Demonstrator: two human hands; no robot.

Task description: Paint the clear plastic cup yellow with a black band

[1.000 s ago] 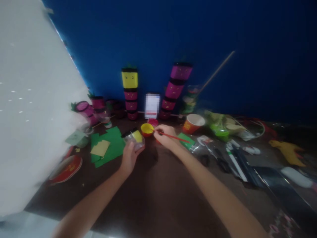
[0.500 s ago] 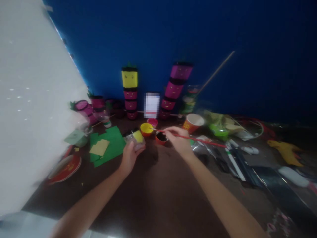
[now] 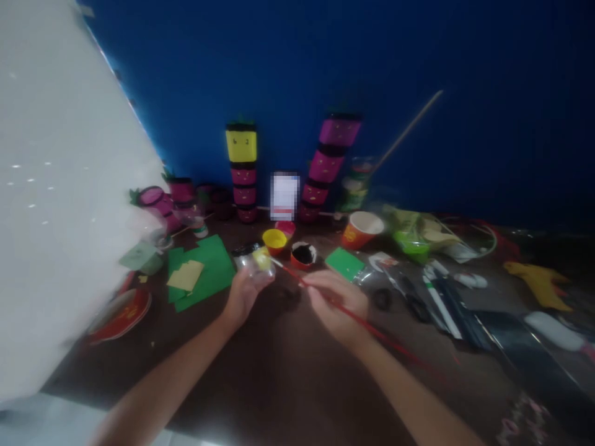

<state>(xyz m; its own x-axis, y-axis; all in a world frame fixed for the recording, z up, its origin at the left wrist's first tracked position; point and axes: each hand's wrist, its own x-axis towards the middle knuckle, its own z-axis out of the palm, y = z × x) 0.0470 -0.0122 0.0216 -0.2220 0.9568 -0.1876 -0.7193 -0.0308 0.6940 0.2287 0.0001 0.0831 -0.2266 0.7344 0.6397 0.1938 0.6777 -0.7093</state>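
Observation:
My left hand (image 3: pixel 244 294) is wrapped round a clear plastic cup (image 3: pixel 255 265) lying tilted, painted with a black band and a yellow patch. Between the fingers of my right hand (image 3: pixel 337 300) is a long red paintbrush (image 3: pixel 294 272). Its pale tip reaches the yellow patch, though blur hides whether they touch. Just beyond the cup stands a small cup of yellow paint (image 3: pixel 274 240). To its right is a cup of black paint (image 3: pixel 304 254), and a pink paint cup (image 3: pixel 285 229) sits behind.
Green paper sheets (image 3: pixel 204 272) lie left, near a red paper lid (image 3: pixel 123 314). Stacked painted cups, one tower yellow-topped (image 3: pixel 242 145) and another magenta (image 3: pixel 328 166), stand against the blue wall. A paper cup (image 3: pixel 363 229), scissors (image 3: pixel 416 303) and a yellow glue gun (image 3: pixel 539 285) are at right.
My right hand has pulled the brush away from the yellow paint cup, then come down and nearer, bringing its tip to the clear cup. My left hand has stayed nearly still.

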